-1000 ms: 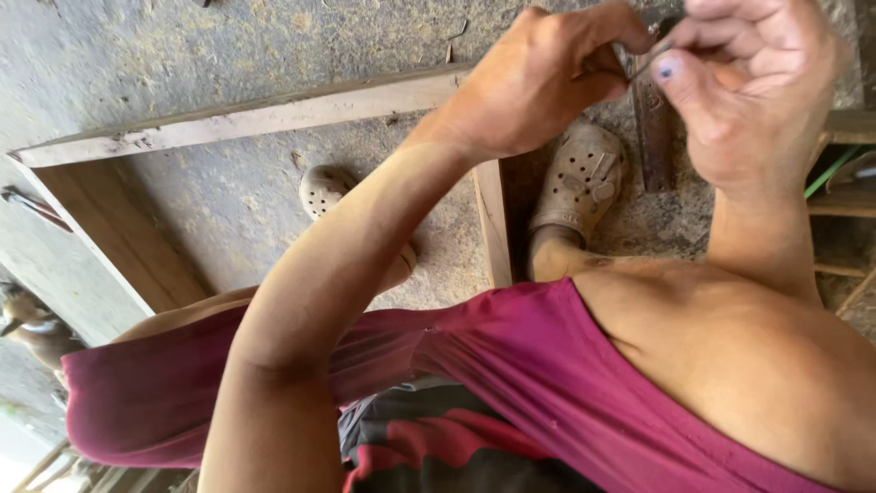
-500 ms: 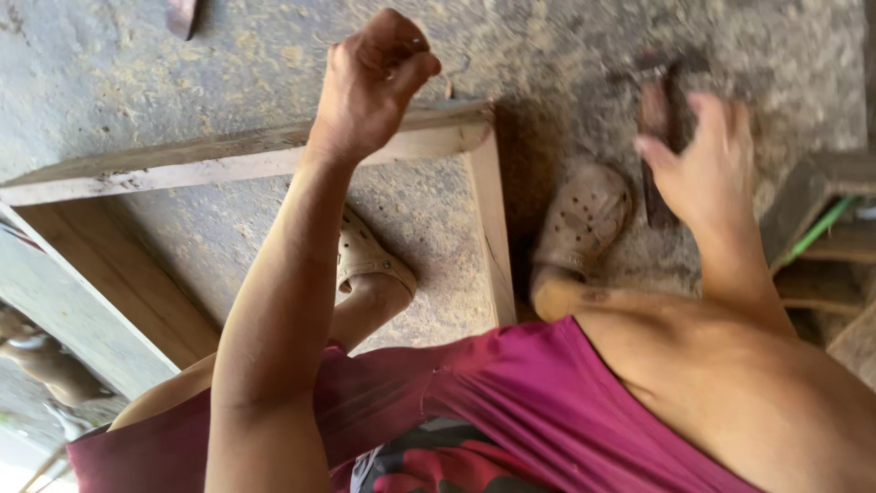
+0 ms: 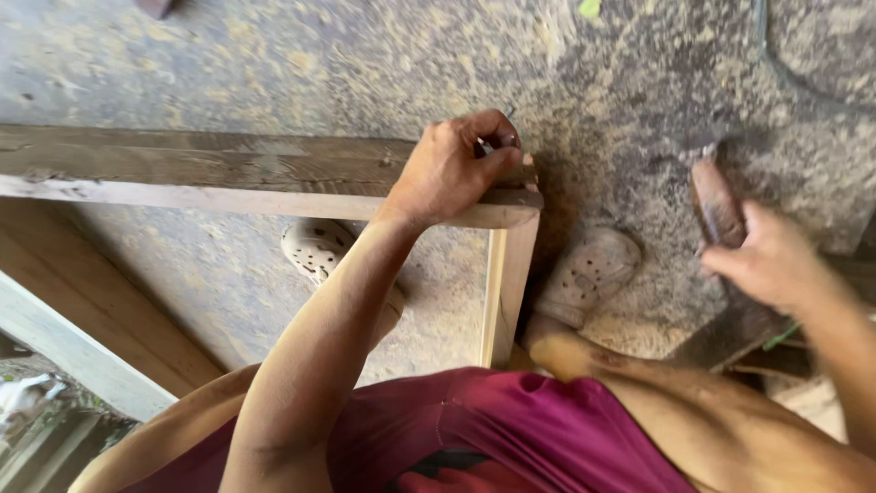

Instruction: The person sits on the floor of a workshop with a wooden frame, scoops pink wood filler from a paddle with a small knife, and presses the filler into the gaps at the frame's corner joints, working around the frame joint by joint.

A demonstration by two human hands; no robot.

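My left hand (image 3: 456, 169) pinches a small nail (image 3: 505, 117) on the wooden frame's (image 3: 228, 173) corner; my right hand (image 3: 776, 265) grips a hammer handle (image 3: 716, 201).

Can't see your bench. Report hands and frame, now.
Left hand pinching a small nail on wooden frame corner. Right hand gripping hammer. Nothing between them.

Left hand (image 3: 453, 169) pinching nail on wooden frame (image 3: 228, 173); right hand (image 3: 774, 265) gripping hammer (image 3: 716, 201).

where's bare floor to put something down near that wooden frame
Bare dusty concrete floor lies beyond the weathered wooden frame, and inside it left of the pale perforated clog. It is crowded at the corner, under the left hand, and beside the right hand gripping a brown wooden handle.
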